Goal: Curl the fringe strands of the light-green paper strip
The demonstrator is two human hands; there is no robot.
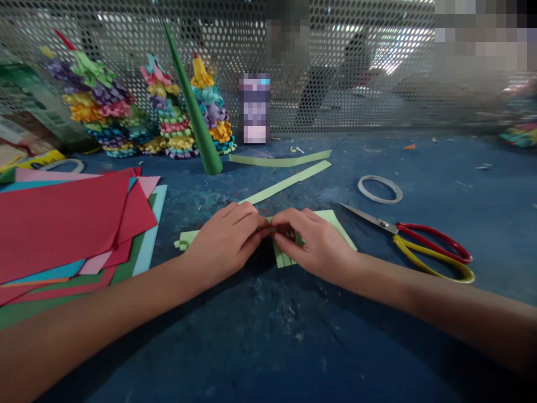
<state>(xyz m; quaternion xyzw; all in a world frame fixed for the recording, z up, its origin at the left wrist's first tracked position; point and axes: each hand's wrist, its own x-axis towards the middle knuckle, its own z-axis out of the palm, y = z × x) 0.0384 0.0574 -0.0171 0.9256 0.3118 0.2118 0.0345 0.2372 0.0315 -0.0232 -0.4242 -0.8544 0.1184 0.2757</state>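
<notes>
My left hand point(229, 232) and my right hand point(312, 238) meet at the middle of the table, fingertips pinched close together on a light green paper strip point(287, 258). Slits are cut along the part below my right hand, and the paper shows again as a flat corner beyond that hand. At the left end, small curled loops point(183, 242) stick out past my left hand. The fold between the fingertips is mostly hidden. Two narrow light green strips point(289, 182) lie just beyond my hands.
Scissors point(392, 226) with red and yellow handles lie right, below a tape roll point(380, 189). Stacked coloured paper point(62, 224) covers the left. A green paper cone point(197, 123) stands at the back beside several curled-paper cones point(213, 112), before a perforated metal panel point(285, 56).
</notes>
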